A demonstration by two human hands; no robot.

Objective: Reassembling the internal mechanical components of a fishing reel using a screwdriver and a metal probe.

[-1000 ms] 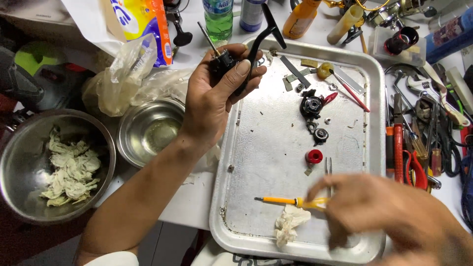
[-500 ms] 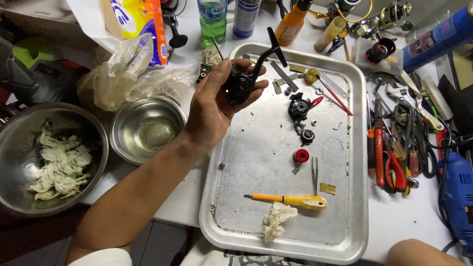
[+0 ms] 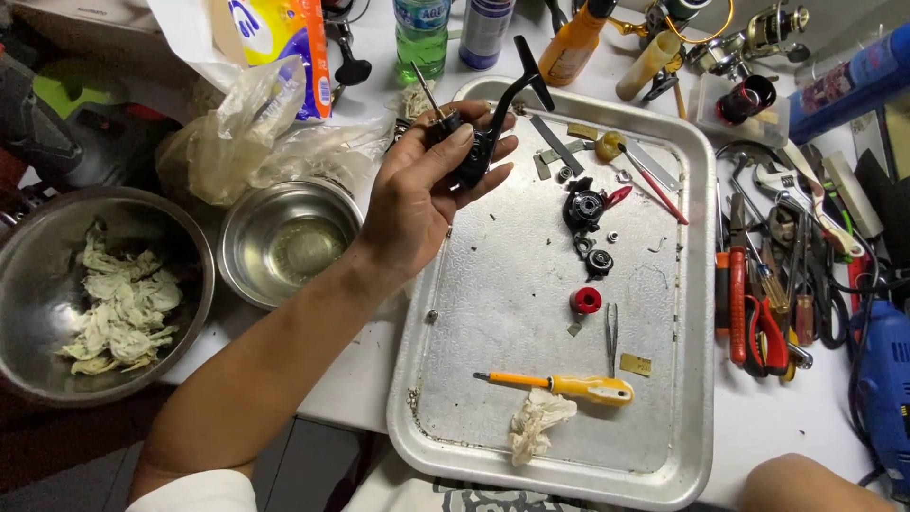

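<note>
A person's left hand (image 3: 417, 194) grips a black fishing-reel body with a long angled crank arm (image 3: 479, 142), fingers closed around it above the upper left corner of a dented rectangular aluminium tray (image 3: 493, 313); the right hand (image 3: 806, 479) shows only as a sliver at the lower right edge of the frame, well apart from the reel, and whether it is open or closed cannot be told. The reel part sits wholly in the left palm, thumb on one side and fingertips wrapped over the other, its thin metal shaft pointing up and away. On the tray lie the loose pieces: a black round gear housing (image 3: 583, 207), a small red plastic spool-like ring (image 3: 586, 301), slim steel tweezers (image 3: 611, 337), a yellow-handled screwdriver (image 3: 564, 384) and a crumpled white wipe (image 3: 536, 425). The chief risk appears to be the one-handed hold: should the grip slip, the reel body could drop onto the tray and scatter the small parts, some of them tiny enough to roll off the rim and vanish among the pliers and cutters (image 3: 758, 322) crowded to the right. A shallow steel bowl of clear liquid (image 3: 289, 242) stands just beside the left wrist, and a careless swing of the forearm could likely tip it.
</note>
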